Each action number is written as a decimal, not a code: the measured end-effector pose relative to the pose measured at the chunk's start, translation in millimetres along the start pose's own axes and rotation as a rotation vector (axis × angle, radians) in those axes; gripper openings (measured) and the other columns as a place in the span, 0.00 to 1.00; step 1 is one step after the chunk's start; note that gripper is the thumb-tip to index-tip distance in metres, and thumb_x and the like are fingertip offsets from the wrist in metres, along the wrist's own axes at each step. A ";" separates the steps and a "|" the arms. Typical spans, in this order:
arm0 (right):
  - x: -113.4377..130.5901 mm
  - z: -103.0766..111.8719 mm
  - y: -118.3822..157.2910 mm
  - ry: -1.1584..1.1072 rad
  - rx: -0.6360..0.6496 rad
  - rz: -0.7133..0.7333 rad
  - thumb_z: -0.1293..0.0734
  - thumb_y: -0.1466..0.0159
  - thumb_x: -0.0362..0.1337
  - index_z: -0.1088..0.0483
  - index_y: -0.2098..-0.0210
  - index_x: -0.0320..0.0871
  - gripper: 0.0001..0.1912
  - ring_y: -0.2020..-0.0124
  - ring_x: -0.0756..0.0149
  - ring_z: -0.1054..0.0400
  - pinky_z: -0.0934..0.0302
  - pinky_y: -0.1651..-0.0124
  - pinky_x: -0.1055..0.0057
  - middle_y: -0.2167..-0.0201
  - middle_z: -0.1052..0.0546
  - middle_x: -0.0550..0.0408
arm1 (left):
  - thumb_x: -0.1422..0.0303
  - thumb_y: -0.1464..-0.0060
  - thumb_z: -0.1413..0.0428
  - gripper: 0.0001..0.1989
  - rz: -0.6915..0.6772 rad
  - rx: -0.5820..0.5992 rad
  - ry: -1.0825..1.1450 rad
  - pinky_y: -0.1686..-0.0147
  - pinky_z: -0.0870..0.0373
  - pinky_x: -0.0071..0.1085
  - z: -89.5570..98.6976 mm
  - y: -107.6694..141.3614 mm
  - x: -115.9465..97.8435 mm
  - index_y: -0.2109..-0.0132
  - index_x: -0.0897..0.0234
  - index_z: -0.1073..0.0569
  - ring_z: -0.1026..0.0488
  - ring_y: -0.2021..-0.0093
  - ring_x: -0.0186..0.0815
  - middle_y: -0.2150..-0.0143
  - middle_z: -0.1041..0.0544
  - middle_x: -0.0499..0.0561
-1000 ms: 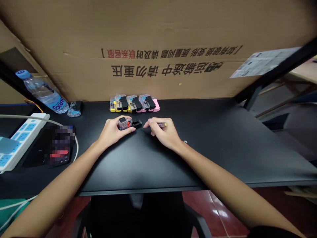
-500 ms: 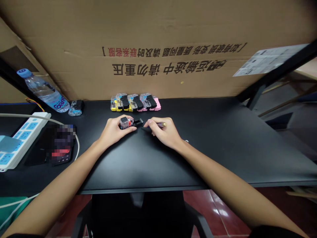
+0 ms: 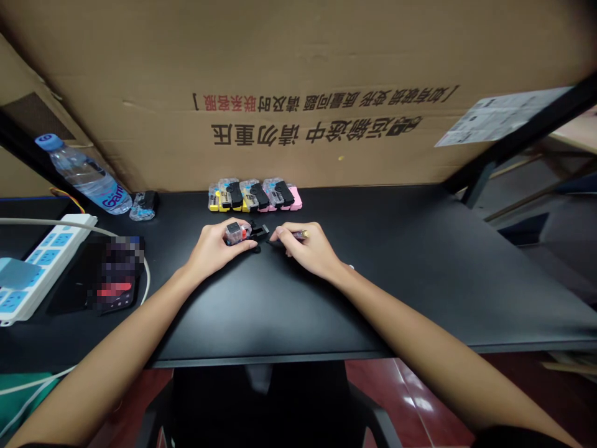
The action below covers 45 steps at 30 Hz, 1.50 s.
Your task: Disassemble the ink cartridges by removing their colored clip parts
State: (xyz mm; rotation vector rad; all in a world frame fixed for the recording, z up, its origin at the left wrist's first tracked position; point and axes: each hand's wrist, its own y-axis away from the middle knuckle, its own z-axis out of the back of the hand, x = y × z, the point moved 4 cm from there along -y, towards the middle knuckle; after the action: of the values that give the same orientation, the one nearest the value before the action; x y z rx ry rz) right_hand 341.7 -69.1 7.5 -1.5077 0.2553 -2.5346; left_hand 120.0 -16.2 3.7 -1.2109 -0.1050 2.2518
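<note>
The left hand (image 3: 211,249) is gripping a small clear-and-black plastic device (image 3: 234,233) in curled fingers over the smooth black surface (image 3: 280,305), its long axis pointing right at the right hand (image 3: 311,250), whose fingers are pinching a slim gold-ended tool (image 3: 301,235) just beside it.

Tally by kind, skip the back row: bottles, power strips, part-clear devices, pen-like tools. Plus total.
Bottle: 1
Power strip: 1
Part-clear devices: 2 (held one in left hand, loose one by the bottle)
Pen-like tool: 1 (right hand)
Total: 5
</note>
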 end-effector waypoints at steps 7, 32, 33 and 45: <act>-2.8 1.7 -1.3 -0.134 -0.071 -0.005 0.31 0.31 0.45 0.25 0.65 0.44 0.11 0.76 0.69 0.32 0.36 0.70 0.71 0.70 0.23 0.57 | 0.54 0.45 0.29 0.18 0.044 -0.116 0.045 0.55 0.20 0.34 8.1 0.0 -0.1 0.53 0.61 0.16 0.15 0.61 0.40 0.58 0.12 0.50; -11.7 7.3 -11.3 -0.044 -0.052 -0.028 0.32 0.32 0.44 0.18 0.58 0.42 0.13 0.63 0.58 0.20 0.28 0.53 0.63 0.68 0.16 0.52 | 0.54 0.56 0.24 0.23 0.246 -0.443 0.528 0.56 0.21 0.32 16.7 -2.4 2.3 0.59 0.63 0.19 0.19 0.59 0.37 0.56 0.16 0.53; -11.3 11.0 -11.4 -0.040 -0.066 -0.038 0.32 0.33 0.43 0.18 0.61 0.42 0.13 0.65 0.58 0.20 0.28 0.54 0.63 0.70 0.16 0.52 | 0.54 0.56 0.24 0.23 0.248 -0.441 0.532 0.57 0.21 0.32 17.0 -2.4 2.8 0.59 0.63 0.19 0.20 0.59 0.37 0.56 0.16 0.54; 11.8 -8.4 0.5 -0.082 0.107 0.048 0.33 0.32 0.42 0.19 0.61 0.43 0.12 0.68 0.62 0.23 0.30 0.60 0.66 0.71 0.18 0.53 | 0.53 0.56 0.24 0.24 0.254 -0.402 0.503 0.56 0.21 0.34 15.5 -3.4 3.3 0.58 0.65 0.19 0.20 0.59 0.38 0.55 0.16 0.55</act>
State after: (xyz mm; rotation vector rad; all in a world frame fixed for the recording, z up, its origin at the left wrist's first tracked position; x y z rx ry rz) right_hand 328.9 -71.9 13.5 -1.5417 0.1393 -2.4024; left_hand 107.9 -8.7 11.5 -2.0734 -0.2260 2.1144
